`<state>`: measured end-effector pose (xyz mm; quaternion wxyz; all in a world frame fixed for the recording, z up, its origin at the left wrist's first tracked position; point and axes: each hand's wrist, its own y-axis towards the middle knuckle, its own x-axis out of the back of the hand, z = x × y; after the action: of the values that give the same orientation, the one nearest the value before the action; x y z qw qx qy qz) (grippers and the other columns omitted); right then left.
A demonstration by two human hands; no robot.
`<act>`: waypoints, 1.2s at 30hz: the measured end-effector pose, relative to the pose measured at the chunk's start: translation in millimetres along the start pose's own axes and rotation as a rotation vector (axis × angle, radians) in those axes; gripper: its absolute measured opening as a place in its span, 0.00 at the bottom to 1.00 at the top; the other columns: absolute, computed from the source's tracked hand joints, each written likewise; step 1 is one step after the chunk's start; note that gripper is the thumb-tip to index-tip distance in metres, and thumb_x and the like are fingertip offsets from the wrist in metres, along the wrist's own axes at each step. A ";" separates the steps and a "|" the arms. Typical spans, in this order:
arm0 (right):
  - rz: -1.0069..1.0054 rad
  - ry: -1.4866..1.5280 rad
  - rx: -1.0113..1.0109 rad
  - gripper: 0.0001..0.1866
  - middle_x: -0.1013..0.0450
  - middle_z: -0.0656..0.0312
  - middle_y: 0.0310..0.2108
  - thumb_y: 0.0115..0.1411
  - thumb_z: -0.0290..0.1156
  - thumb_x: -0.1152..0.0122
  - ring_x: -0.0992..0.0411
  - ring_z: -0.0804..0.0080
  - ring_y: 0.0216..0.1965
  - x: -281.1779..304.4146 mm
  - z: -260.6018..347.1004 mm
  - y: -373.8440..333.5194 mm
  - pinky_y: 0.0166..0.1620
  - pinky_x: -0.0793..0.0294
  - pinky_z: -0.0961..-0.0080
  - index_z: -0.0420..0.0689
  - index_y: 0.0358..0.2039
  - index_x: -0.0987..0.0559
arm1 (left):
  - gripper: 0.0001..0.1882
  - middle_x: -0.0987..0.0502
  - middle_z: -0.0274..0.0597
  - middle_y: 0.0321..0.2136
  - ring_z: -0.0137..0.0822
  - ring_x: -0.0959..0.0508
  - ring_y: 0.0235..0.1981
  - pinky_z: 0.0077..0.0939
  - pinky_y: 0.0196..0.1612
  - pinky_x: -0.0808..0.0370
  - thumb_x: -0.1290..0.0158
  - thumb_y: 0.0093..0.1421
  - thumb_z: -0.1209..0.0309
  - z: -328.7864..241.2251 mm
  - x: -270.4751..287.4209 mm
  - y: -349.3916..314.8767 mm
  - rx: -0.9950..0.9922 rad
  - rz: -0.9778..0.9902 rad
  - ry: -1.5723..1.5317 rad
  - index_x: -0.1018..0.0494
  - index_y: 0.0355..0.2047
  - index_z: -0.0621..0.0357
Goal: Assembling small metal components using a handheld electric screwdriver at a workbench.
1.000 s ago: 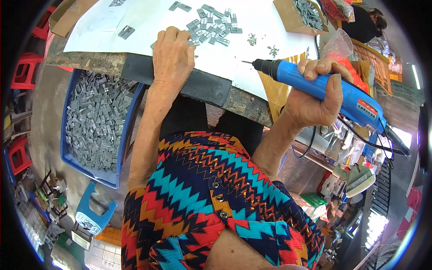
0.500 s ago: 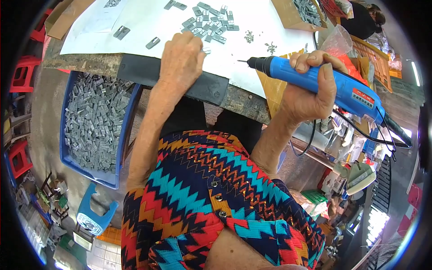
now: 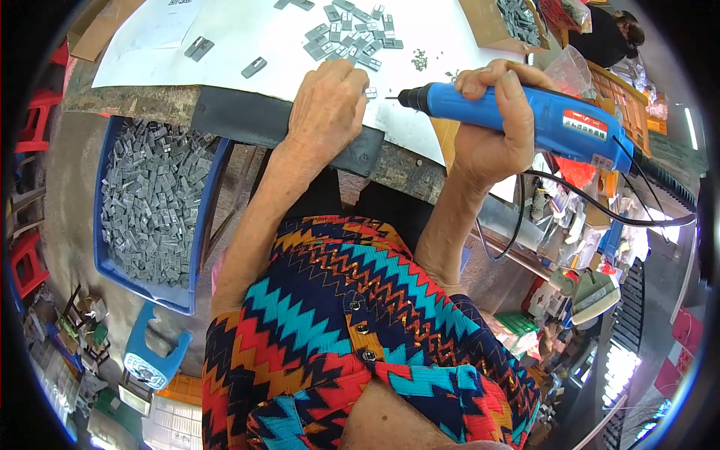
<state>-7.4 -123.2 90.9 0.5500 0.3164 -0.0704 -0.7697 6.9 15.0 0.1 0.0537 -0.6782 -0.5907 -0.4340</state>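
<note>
My right hand [image 3: 495,124] is wrapped round a blue electric screwdriver [image 3: 551,120], held level with its thin bit pointing left. Pinched in my left hand [image 3: 328,105] is a small grey rectangular part [image 3: 370,92], mostly covered by the fingers. The bit's tip is right beside that part; whether they touch I cannot tell. Beyond my left hand, several like grey parts lie in a loose cluster [image 3: 352,34] on a white sheet [image 3: 247,34]. A small heap of tiny screw-like bits [image 3: 420,60] lies right of the cluster.
A blue crate [image 3: 105,247] full of grey parts stands below the table's left edge. At the back right is a cardboard box [image 3: 480,22] holding more. The screwdriver's black cable [image 3: 577,191] loops at the right. A blue stool [image 3: 154,360] stands lower left; another person [image 3: 604,37] is far right.
The screwdriver has moved left and its bit is now beside the grey part. My left hand has shifted right and slightly nearer, still pinching the part.
</note>
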 end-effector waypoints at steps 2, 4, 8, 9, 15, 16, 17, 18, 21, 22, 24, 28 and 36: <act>0.005 -0.016 0.011 0.14 0.31 0.56 0.20 0.45 0.21 0.41 0.30 0.72 0.20 -1.8 -3.1 1.3 0.28 0.29 0.75 0.35 0.34 0.31 | 0.06 0.31 0.44 0.25 0.42 0.30 0.31 0.33 0.36 0.34 0.46 0.47 0.77 0.4 -0.6 0.1 0.010 0.012 -0.017 0.30 0.27 0.63; 0.033 -0.076 0.026 0.15 0.31 0.57 0.21 0.44 0.21 0.41 0.30 0.72 0.20 -2.9 -5.3 2.3 0.28 0.29 0.76 0.35 0.35 0.31 | 0.06 0.31 0.44 0.25 0.42 0.30 0.30 0.33 0.35 0.33 0.46 0.47 0.77 -0.3 -1.1 0.4 0.020 0.025 -0.035 0.30 0.27 0.63; 0.039 -0.053 -0.006 0.16 0.30 0.57 0.21 0.44 0.21 0.40 0.30 0.72 0.20 -10.0 -7.3 1.1 0.29 0.29 0.76 0.35 0.35 0.31 | 0.05 0.32 0.43 0.24 0.42 0.30 0.29 0.33 0.34 0.33 0.46 0.46 0.78 -2.1 -1.2 0.6 0.015 0.050 -0.058 0.30 0.26 0.63; 0.037 -0.057 -0.017 0.16 0.30 0.57 0.21 0.44 0.21 0.40 0.30 0.72 0.20 -10.7 -7.6 0.6 0.29 0.29 0.77 0.35 0.36 0.31 | 0.05 0.32 0.43 0.23 0.41 0.30 0.28 0.33 0.34 0.33 0.46 0.46 0.78 -1.8 -1.3 0.3 0.014 0.050 -0.071 0.30 0.26 0.63; 0.059 -0.110 -0.021 0.14 0.30 0.58 0.20 0.43 0.21 0.40 0.30 0.73 0.19 -15.2 -8.3 1.1 0.28 0.29 0.78 0.35 0.33 0.30 | 0.05 0.31 0.43 0.24 0.41 0.30 0.28 0.32 0.33 0.32 0.47 0.46 0.78 0.1 -2.7 0.1 0.036 0.055 -0.089 0.30 0.26 0.64; 0.049 -0.141 -0.010 0.13 0.30 0.58 0.19 0.43 0.21 0.40 0.30 0.73 0.19 -16.0 -8.4 0.8 0.28 0.29 0.78 0.35 0.32 0.29 | 0.05 0.31 0.43 0.24 0.41 0.30 0.28 0.32 0.33 0.32 0.47 0.46 0.78 0.3 -3.1 0.1 0.038 0.054 -0.090 0.30 0.26 0.64; 0.051 -0.142 -0.011 0.13 0.30 0.58 0.19 0.43 0.21 0.40 0.30 0.73 0.19 -15.5 -8.7 0.7 0.28 0.29 0.78 0.35 0.32 0.29 | 0.05 0.31 0.43 0.24 0.41 0.30 0.28 0.32 0.33 0.32 0.47 0.47 0.78 0.7 -3.9 0.1 0.034 0.049 -0.087 0.30 0.26 0.64; 0.093 -0.175 0.008 0.11 0.31 0.56 0.20 0.46 0.20 0.43 0.31 0.72 0.19 -14.1 -8.9 0.7 0.28 0.29 0.74 0.34 0.32 0.29 | 0.05 0.31 0.43 0.24 0.41 0.30 0.28 0.32 0.33 0.32 0.47 0.47 0.78 0.8 -4.4 0.2 0.028 0.043 -0.085 0.30 0.26 0.64; 0.112 -0.189 0.032 0.10 0.30 0.55 0.20 0.45 0.20 0.43 0.31 0.72 0.19 -16.0 -10.7 1.8 0.27 0.29 0.74 0.34 0.31 0.29 | 0.05 0.31 0.44 0.24 0.41 0.29 0.29 0.32 0.33 0.32 0.47 0.47 0.78 0.7 -5.0 0.0 0.035 0.047 -0.070 0.30 0.25 0.64; 0.087 -0.170 0.037 0.12 0.30 0.58 0.18 0.43 0.22 0.39 0.30 0.73 0.18 -16.8 -11.5 2.1 0.27 0.28 0.78 0.34 0.29 0.28 | 0.05 0.31 0.44 0.24 0.41 0.29 0.29 0.32 0.33 0.32 0.47 0.47 0.78 0.5 -4.8 -0.4 0.036 0.046 -0.070 0.30 0.25 0.64; 0.096 -0.175 0.050 0.12 0.30 0.58 0.18 0.43 0.22 0.39 0.29 0.73 0.18 -16.3 -13.1 3.1 0.26 0.28 0.78 0.34 0.29 0.29 | 0.05 0.31 0.44 0.24 0.41 0.29 0.29 0.32 0.34 0.32 0.47 0.47 0.78 0.0 -4.8 -0.9 0.047 0.053 -0.071 0.30 0.26 0.64; 0.109 -0.170 0.032 0.11 0.30 0.57 0.18 0.43 0.21 0.39 0.29 0.73 0.17 -16.4 -14.0 4.1 0.25 0.28 0.78 0.34 0.28 0.29 | 0.05 0.30 0.44 0.24 0.41 0.29 0.29 0.32 0.34 0.32 0.47 0.47 0.78 0.4 -5.9 -1.0 0.046 0.053 -0.068 0.30 0.26 0.64; 0.178 -0.266 0.026 0.12 0.31 0.53 0.18 0.47 0.19 0.45 0.31 0.70 0.19 -17.4 -12.5 4.2 0.28 0.28 0.70 0.34 0.34 0.32 | 0.06 0.31 0.44 0.24 0.42 0.29 0.29 0.33 0.34 0.32 0.46 0.46 0.78 -1.5 -3.8 0.0 0.055 0.058 -0.064 0.30 0.26 0.64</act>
<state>6.4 -106.2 90.0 0.5979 0.2112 -0.1803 -0.7519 6.4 11.2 -1.4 0.0659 -0.7070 -0.5837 -0.3939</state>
